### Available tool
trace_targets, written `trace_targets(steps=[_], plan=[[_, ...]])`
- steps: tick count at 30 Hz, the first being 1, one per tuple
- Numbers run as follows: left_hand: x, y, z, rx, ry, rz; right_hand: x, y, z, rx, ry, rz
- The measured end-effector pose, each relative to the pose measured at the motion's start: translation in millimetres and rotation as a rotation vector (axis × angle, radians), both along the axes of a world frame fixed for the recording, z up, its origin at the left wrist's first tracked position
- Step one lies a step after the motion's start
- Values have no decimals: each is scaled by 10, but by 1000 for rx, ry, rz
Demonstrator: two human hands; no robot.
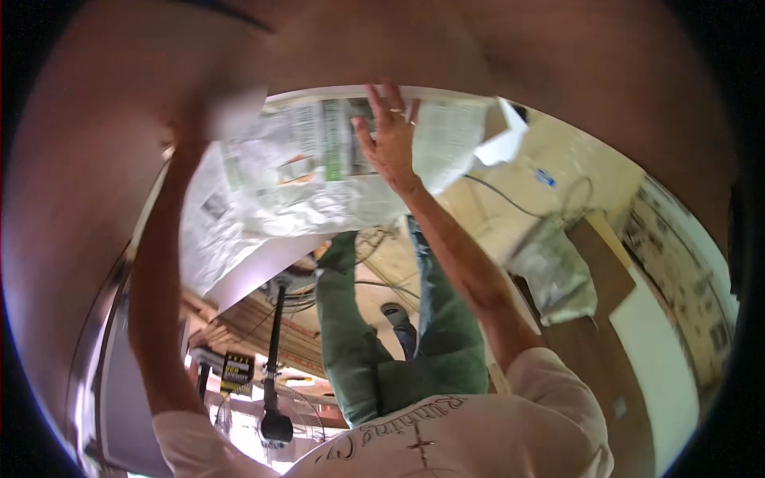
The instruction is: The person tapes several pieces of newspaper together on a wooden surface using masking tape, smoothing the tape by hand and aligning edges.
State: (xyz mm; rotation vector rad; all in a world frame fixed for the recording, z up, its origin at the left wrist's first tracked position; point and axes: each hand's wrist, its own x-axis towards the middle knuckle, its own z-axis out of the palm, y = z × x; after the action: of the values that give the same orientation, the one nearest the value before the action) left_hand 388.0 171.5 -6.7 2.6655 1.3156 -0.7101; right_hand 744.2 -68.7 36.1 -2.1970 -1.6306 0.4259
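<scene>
A sheet of newspaper (307, 131) with a green printed strip hangs below the brown surface (382, 48) in front of me, along a pale edge. My right hand (390, 135) is raised against the newspaper near that edge, fingers spread, a ring on one finger. Crumpled, shiny translucent plastic film (311, 207) appears to join the paper's lower side. At the upper left, my left hand (195, 119) reaches up to the brown surface, smeared by motion. A whitish blurred patch (239, 115) lies beside it; its kind and whether I hold it cannot be made out.
Below me a black pole (272, 350) stands near a wire fan grille (307, 414). Stacked wooden boards (247, 334) lie at the lower left. A grey-white sack (558, 275), brown panels (598, 247) and loose cables (510, 199) are on the right. A white bent sheet (506, 135) juts out beyond the newspaper.
</scene>
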Motion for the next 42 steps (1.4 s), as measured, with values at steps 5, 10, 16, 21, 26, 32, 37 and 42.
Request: trace_targets(steps=[5, 10, 16, 21, 26, 32, 37, 42], plan=[[367, 92, 294, -47, 44, 11, 1460, -1259, -235, 259, -46, -770], [552, -79, 749, -96, 4, 161, 1708, -1211, -46, 73, -59, -708], [605, -80, 951, -124, 48, 204, 2096, -807, -219, 161, 19, -654], [692, -150, 929, -225, 131, 323, 2119, -730, -293, 242, 74, -721], [340, -154, 741, -122, 66, 204, 2014, -611, -339, 142, -84, -696], [712, -187, 1019, -224, 116, 352, 1955, -727, -294, 115, -74, -635], [667, -142, 1057, -202, 89, 368, 2049, -779, -302, 231, 568, -613], [924, -197, 1094, -308, 106, 497, 1998, -759, -214, 358, 619, -604]])
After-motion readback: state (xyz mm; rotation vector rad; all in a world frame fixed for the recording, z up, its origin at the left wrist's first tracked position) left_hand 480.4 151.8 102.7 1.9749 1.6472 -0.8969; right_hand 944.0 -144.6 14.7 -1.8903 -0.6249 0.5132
